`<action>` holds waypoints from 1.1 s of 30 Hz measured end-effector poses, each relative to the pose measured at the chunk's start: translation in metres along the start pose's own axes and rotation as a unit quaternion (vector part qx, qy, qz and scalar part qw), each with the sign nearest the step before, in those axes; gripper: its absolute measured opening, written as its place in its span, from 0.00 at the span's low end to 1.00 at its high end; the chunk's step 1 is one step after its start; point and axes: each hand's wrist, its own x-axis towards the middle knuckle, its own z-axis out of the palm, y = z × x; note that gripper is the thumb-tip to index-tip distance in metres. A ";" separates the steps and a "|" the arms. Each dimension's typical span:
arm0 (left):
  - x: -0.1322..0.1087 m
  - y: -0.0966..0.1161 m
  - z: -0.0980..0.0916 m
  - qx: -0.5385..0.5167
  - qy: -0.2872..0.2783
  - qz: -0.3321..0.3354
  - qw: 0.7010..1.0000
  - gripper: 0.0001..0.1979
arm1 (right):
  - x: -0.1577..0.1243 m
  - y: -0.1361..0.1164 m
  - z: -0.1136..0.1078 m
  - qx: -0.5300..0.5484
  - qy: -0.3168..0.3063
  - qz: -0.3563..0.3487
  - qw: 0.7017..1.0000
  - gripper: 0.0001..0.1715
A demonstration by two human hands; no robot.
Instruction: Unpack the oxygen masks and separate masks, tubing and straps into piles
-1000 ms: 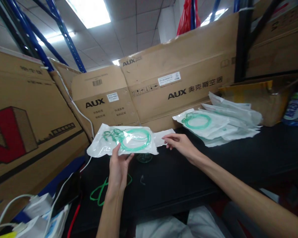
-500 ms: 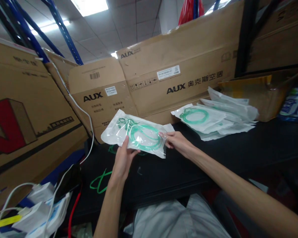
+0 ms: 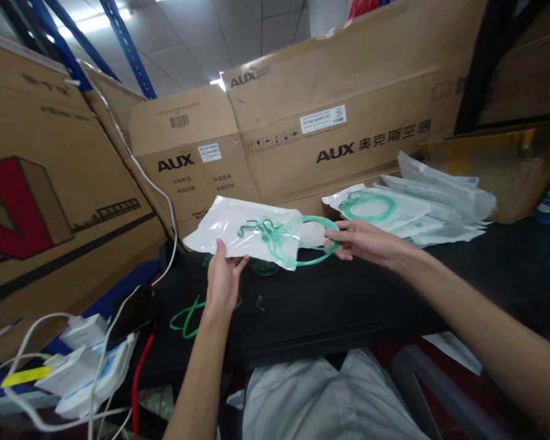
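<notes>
My left hand grips the lower edge of a clear-fronted white plastic pouch, thumb on the front. Out of the pouch's right end comes a coil of green tubing, its tangled inner part still inside the pouch. My right hand pinches the coil's right side between thumb and fingers. Below the pouch, a loop of green strap lies on the black table. More clear-green tubing shows partly behind the pouch.
A stack of similar pouches holding green tubing lies at the right. Cardboard boxes wall the back. On the left are a power strip with white plugs and cables, a dark phone-like object and a red cable.
My right hand has moved right, drawing the green tubing coil partly out of the pouch. My left hand keeps its hold on the pouch. The view has shifted slightly.
</notes>
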 end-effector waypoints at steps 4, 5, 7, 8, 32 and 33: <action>0.028 -0.003 0.016 0.016 0.014 -0.007 1.000 0.13 | -0.035 -0.032 -0.046 -0.037 0.097 -0.023 0.994 0.17; 0.036 -0.007 0.022 0.028 0.009 -0.013 0.999 0.12 | -0.043 -0.039 -0.056 -0.041 0.122 -0.032 0.991 0.15; 0.050 -0.018 0.037 0.061 -0.014 -0.029 0.998 0.12 | -0.055 -0.052 -0.072 -0.050 0.177 -0.046 0.982 0.10; 0.057 -0.024 0.044 0.084 -0.027 -0.038 0.995 0.12 | -0.061 -0.056 -0.077 -0.057 0.218 -0.048 0.973 0.09; 0.118 -0.057 0.043 0.762 -0.336 0.108 0.542 0.21 | -0.089 0.017 -0.048 -0.034 0.205 -0.009 0.978 0.25; 0.122 -0.063 0.050 0.771 -0.347 0.097 0.526 0.21 | -0.089 0.021 -0.048 -0.030 0.204 -0.006 0.979 0.25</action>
